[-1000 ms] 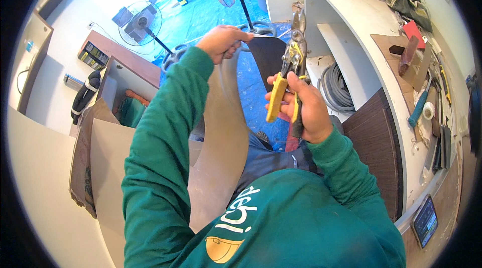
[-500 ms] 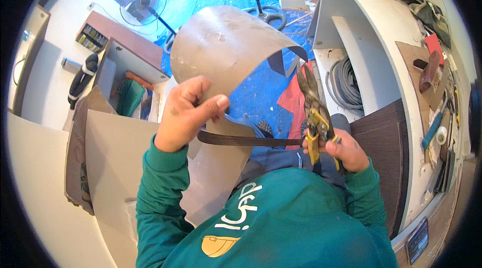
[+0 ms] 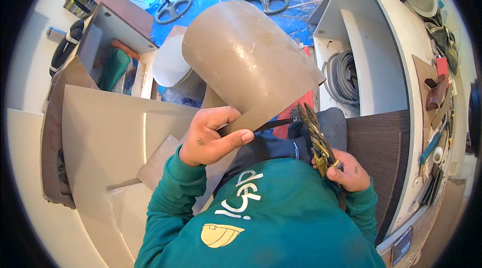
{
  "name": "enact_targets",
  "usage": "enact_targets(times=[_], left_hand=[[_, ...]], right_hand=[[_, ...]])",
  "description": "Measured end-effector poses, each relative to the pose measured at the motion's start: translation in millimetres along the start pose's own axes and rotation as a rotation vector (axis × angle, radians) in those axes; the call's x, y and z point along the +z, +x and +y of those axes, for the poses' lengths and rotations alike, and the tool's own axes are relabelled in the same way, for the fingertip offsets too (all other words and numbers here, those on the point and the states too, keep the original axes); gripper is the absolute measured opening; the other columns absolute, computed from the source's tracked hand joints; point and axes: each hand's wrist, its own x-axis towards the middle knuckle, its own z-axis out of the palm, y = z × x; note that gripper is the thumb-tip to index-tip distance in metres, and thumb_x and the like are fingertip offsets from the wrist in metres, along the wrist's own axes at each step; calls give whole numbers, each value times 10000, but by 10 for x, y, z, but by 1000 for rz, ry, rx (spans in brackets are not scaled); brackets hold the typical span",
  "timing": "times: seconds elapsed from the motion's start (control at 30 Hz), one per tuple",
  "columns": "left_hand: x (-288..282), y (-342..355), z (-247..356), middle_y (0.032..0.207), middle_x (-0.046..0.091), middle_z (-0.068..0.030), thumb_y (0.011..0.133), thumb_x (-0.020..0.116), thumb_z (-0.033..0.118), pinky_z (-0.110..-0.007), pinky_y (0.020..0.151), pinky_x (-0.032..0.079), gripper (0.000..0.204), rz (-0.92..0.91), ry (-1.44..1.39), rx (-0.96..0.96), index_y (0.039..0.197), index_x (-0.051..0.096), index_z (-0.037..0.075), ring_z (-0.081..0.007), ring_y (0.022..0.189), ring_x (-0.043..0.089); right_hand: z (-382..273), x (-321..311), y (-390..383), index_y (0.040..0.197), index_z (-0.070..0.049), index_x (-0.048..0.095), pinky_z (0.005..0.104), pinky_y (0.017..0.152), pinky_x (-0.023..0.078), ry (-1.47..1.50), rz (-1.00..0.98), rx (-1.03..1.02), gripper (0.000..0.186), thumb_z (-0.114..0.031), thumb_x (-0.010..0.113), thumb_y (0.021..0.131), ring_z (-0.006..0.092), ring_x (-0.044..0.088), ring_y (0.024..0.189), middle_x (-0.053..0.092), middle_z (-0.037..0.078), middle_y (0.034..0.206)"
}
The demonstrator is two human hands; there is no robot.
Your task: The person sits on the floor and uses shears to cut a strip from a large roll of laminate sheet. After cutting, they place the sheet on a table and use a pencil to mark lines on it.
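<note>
My left hand (image 3: 213,136) is closed on the near corner of a curled brown sheet (image 3: 246,52), thumb on top and fingers beneath. The sheet is thin and glossy, and it arches away from me in a wide roll. In my right hand (image 3: 349,170) is a pair of tin snips (image 3: 317,140), with yellow on the handles and dark blades pointing up and away. Their blades lie close together, just off the sheet's near right edge. A narrow dark strip (image 3: 275,124) runs from below the sheet toward the snips; its right end is hidden.
At left, a large beige panel (image 3: 105,137) lies beside me. A rolled white sheet (image 3: 170,62) stands behind it. To my right is an open cabinet with coiled grey hose (image 3: 342,77); tools lie on its top (image 3: 396,27). Fan stands (image 3: 265,1) rest on blue floor covering.
My left hand has gone from above the sheet to gripping its corner. The sheet's near edge has come down toward me. The snips' handles have drawn together and the snips sit lower.
</note>
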Motion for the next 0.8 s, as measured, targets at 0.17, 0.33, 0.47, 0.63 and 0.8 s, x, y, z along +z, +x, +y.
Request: enact_targets(times=[0.17, 0.33, 0.47, 0.63, 0.8], left_hand=[[-73, -153, -470, 773, 620, -70, 837, 827, 172, -305, 651, 442, 238, -15, -98, 42, 878, 667, 1, -159, 706, 554], [-114, -211, -680, 834, 643, -96, 835, 823, 174, -326, 734, 459, 243, -37, -121, 128, 887, 669, -7, -191, 805, 581], [-125, -235, -700, 838, 645, -89, 852, 811, 188, -327, 731, 451, 244, -33, -113, 93, 895, 671, -8, -190, 810, 575], [-122, -196, -777, 877, 651, -78, 872, 788, 192, -297, 750, 443, 231, -51, -258, -33, 873, 660, -1, -159, 840, 588], [-116, -113, -850, 840, 656, -38, 903, 768, 186, -280, 714, 443, 198, -39, -418, -17, 889, 679, 10, -113, 802, 579]], right_hand=[[-27, 23, -14, 1324, 54, 581, 362, 962, 456, -95, -50, 39, 837, -651, 674, 882, 225, 580, 1075, 626, 135, 1157], [-76, 22, 23, 1359, 57, 562, 398, 1015, 447, -165, -120, 74, 842, -627, 683, 882, 291, 595, 1159, 622, 195, 1263], [-131, 35, 151, 1357, 53, 565, 418, 1021, 449, -249, -177, 13, 836, -616, 693, 871, 331, 604, 1165, 629, 211, 1268], [-390, -112, 391, 1328, 64, 577, 421, 1019, 452, -224, -303, -143, 882, -649, 723, 831, 313, 620, 1154, 657, 197, 1232], [-880, 30, 528, 1320, 95, 577, 385, 1025, 449, -91, -63, -104, 1032, -749, 745, 750, 249, 626, 1132, 682, 152, 1180]])
